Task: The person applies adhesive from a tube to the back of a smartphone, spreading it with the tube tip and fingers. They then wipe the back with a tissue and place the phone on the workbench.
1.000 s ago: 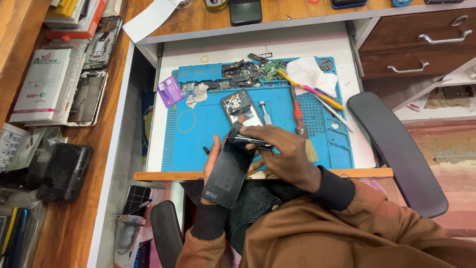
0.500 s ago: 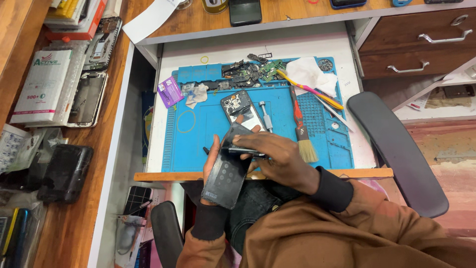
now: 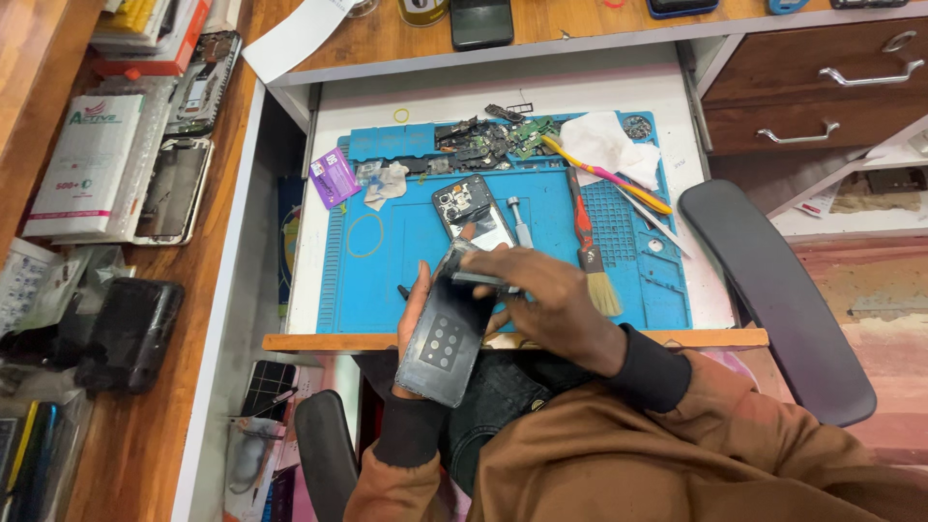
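My left hand [image 3: 414, 319] grips a dark phone back cover [image 3: 443, 340] from the left side, holding it above the front edge of the pull-out tray. My right hand [image 3: 551, 304] is closed on a thin metal tool [image 3: 480, 278] laid against the cover's upper edge. An opened phone body [image 3: 471, 211] lies on the blue work mat [image 3: 387, 280] just beyond my fingers, with a small metal part [image 3: 519, 222] beside it.
A red-handled brush [image 3: 590, 253], a yellow and pink toothbrush [image 3: 609, 177], tweezers [image 3: 650, 217], a white cloth [image 3: 604, 140], circuit parts [image 3: 483, 140] and a purple card [image 3: 333, 177] lie on the mat. Boxes and phones crowd the left desk [image 3: 145, 425]. A chair armrest [image 3: 773, 300] stands right.
My hands have drawn the back cover slightly nearer and tilted it; the right hand has shifted along its upper edge with the tool.
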